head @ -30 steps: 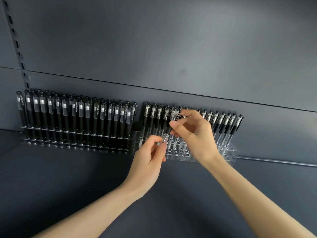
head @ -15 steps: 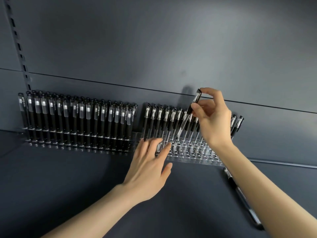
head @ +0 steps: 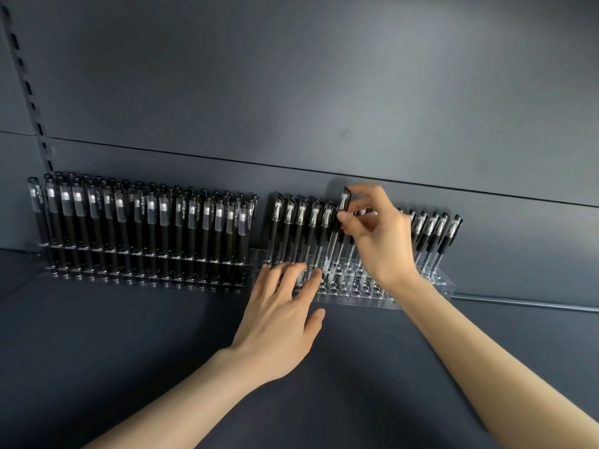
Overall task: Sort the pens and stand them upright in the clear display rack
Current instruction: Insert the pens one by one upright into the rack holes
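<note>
Nearest the camera, the left hand [head: 278, 322] lies flat, fingers spread, on the clear rack [head: 353, 294]. Beyond, right hand [head: 379, 234] fingers pinch a pen [head: 340, 222], nearly upright, cap up; its tip is lost among the holes.

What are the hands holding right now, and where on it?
Right hand pinches a black-capped clear pen by its cap end; left hand holds nothing.

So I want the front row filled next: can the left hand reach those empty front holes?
Probably yes: the left hand lies flat at the rack's front edge, fingers already over open holes.
</note>
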A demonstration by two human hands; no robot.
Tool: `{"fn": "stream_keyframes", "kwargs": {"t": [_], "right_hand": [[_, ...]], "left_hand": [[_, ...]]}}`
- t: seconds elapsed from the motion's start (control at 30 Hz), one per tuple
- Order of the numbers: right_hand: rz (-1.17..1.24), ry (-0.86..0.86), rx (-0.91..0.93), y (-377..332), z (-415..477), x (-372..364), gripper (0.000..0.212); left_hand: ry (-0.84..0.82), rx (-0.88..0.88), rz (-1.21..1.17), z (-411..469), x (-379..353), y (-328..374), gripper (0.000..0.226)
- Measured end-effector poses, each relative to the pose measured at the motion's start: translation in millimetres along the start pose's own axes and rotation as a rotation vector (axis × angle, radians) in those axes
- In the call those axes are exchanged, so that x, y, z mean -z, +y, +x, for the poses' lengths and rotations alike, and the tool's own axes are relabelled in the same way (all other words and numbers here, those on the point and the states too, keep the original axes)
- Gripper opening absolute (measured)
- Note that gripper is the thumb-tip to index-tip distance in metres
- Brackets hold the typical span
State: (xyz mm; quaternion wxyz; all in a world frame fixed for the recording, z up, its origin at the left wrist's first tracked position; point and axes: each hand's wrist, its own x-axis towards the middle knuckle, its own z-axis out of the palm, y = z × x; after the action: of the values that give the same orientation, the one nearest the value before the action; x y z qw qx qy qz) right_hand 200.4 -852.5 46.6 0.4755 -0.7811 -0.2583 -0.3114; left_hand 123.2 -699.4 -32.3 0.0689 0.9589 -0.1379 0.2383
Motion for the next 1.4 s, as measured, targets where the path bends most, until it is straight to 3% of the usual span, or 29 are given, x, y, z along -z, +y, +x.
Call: {"fn": "stream_keyframes", "kwargs": {"t": [0.23,0.5,0.7,0.87,1.0,1.17,1.27,1.4], "right_hand": [[-0.073,-0.078,-0.045,8.4,-11.3,-4.0,0.030],[-0.113,-0.055,-0.032,3.3,-14.7,2.8,0.031],[-0.139,-0.075,-0.033,6.4,-37.9,34.0,0.017],[-0.236,-0.227,-0.109,23.2,-62.0,85.9,0.010],[-0.291,-0.444,-0.183,43.4,-81.5,132.0,0.011],[-0.306,-0.646,-0.186,66.9,-100.5,170.6,0.017],[-0.255,-0.667,-0.140,71.8,-106.5,176.9,0.018],[-0.240,-0.630,-0.102,76.8,-113.5,175.9,0.017]], "left_hand": [[0.011,0.006,-0.041,0.0,2.0,2.6,0.058],[0.015,0.027,-0.080,-1.1,6.3,7.1,0.053],[0.001,0.001,-0.159,-3.8,15.0,32.0,0.038],[-0.171,0.010,-0.224,-5.6,11.5,84.3,0.039],[-0.205,0.109,-0.253,-4.6,5.4,133.4,0.043],[-0.220,0.247,-0.174,-5.8,-2.9,189.5,0.069],[-0.249,0.329,-0.137,-6.7,-2.7,213.5,0.077],[-0.258,0.407,-0.164,-0.8,0.7,222.1,0.059]]}}
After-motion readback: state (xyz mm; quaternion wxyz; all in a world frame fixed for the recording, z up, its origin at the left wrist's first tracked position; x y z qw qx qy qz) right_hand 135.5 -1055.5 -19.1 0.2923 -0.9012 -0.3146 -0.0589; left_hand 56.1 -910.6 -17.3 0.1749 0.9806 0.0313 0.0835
